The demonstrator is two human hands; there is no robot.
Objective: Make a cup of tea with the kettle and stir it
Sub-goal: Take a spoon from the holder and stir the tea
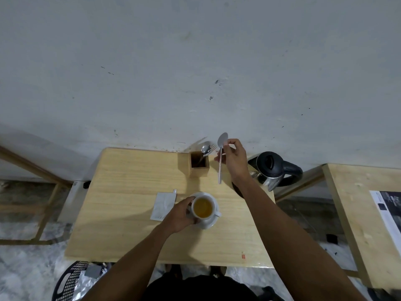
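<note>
Apparently pinched, spoon (pixel 221 161) hangs beyond cup (pixel 202 207).

Two hands (pixel 180 213), two spoons (pixel 221 157), one fork (pixel 212 148), one cup (pixel 203 207), one saucer (pixel 207 223), one kettle (pixel 274 170), one wooden holder (pixel 198 167), one sachet (pixel 162 206), two tables (pixel 130 192).

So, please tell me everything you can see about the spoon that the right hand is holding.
The spoon looks like plain silver metal, with an oval bowl and a long, thin handle. The right hand pinches it just below the bowl, so the bowl points up toward the wall and the handle hangs down. It is in the air above the table, beside the wooden holder, touching nothing but the fingers. Whether it is wet cannot be told.
</note>
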